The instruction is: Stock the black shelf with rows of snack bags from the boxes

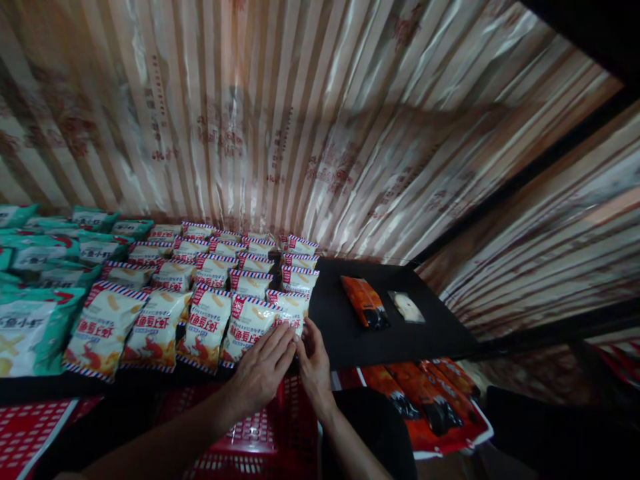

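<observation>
At the right end of the front row, a white snack bag (290, 303) with a striped top edge and red lettering is between my hands. My left hand (265, 367) lies over its lower front, fingers bent onto it and thumb hidden. From the right side, my right hand (315, 367) grips the lower edge, thumb toward the front. Just left, a matching snack bag (247, 327) leans upright, its lower right corner partly behind my left fingers. More matching bags (207, 320) stand in rows behind and to the left on a black shelf (335, 320).
Teal snack bags (37, 327) fill the shelf's left end. On its right lie an orange packet (365, 303) and a small white packet (406, 307). Below are a red plastic basket (250, 433) and a container of orange packets (425, 393). Printed foil sheeting (300, 120) hangs behind.
</observation>
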`<control>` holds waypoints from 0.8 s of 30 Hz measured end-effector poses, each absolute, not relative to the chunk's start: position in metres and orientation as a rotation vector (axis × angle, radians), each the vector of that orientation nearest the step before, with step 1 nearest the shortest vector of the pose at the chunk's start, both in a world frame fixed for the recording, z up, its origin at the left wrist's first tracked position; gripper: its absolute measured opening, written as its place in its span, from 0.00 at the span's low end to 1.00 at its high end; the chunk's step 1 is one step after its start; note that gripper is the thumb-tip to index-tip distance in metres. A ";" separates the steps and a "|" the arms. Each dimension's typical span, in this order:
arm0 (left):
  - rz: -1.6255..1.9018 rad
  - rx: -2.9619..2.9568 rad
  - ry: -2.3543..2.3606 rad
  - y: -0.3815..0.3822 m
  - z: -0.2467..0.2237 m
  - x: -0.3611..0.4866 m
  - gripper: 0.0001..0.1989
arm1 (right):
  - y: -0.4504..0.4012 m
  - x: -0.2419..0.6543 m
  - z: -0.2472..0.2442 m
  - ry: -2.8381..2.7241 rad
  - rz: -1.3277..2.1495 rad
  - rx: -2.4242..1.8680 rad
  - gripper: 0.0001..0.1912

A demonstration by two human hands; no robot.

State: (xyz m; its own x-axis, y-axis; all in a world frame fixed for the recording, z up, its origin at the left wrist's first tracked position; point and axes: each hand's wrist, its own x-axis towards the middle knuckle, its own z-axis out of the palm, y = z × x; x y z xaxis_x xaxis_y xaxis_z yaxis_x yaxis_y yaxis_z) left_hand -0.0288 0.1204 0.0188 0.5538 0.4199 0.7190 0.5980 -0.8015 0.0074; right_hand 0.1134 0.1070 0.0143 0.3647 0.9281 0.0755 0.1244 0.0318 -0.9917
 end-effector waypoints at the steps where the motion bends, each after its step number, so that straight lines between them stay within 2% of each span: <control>1: -1.081 -2.534 -0.842 0.122 0.016 -0.028 0.18 | 0.108 0.113 0.014 -1.034 0.817 -1.412 0.27; 14: -0.910 -2.423 -0.886 0.125 0.013 -0.023 0.19 | 0.101 0.104 0.019 -0.989 0.820 -1.504 0.22; 22: -0.937 -2.424 -0.885 0.125 0.015 -0.022 0.16 | 0.123 0.126 0.022 -1.087 0.383 -1.617 0.24; 24: -0.926 -2.436 -0.892 0.125 0.017 -0.022 0.15 | 0.133 0.133 0.017 -1.100 0.369 -1.624 0.25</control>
State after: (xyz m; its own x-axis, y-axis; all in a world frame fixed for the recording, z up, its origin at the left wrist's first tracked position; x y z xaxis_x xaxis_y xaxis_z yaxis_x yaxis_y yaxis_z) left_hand -0.0217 0.1247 0.0168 0.5802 0.4249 0.6949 0.6784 -0.7242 -0.1236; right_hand 0.1334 0.1335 0.0167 0.5229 0.8017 0.2895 0.4646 0.0167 -0.8854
